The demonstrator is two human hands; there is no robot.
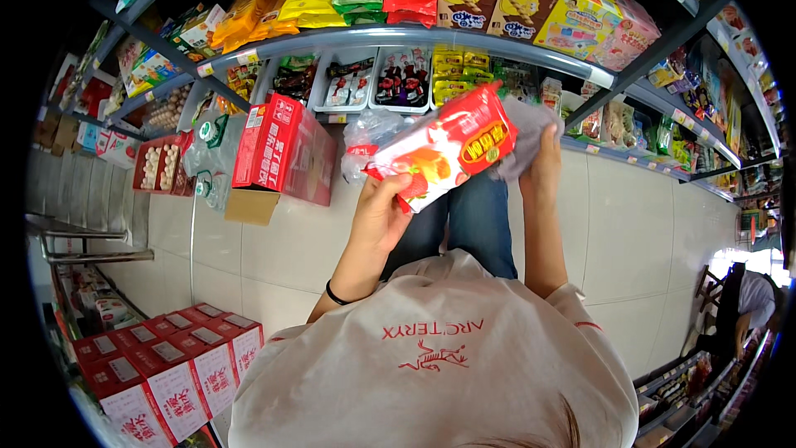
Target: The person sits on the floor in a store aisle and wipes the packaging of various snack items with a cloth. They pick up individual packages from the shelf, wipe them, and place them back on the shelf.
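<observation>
My left hand [383, 216] grips the lower left end of a red and white snack pack [444, 145] with strawberry and cake pictures, held tilted over my lap. My right hand [539, 162] holds a crumpled grey cloth [514, 133] just right of the pack, partly behind it. Behind the pack's left end sits a clear crumpled plastic bag [365, 129] with a bit of red on it.
Shelves [348, 35] of snack packs and trays span ahead. A red carton [282, 153] with an open flap stands left, beside large bottles [207, 158]. Red boxes [166, 365] are stacked lower left. Another person [750, 307] is bent at far right. I see tiled floor [630, 232].
</observation>
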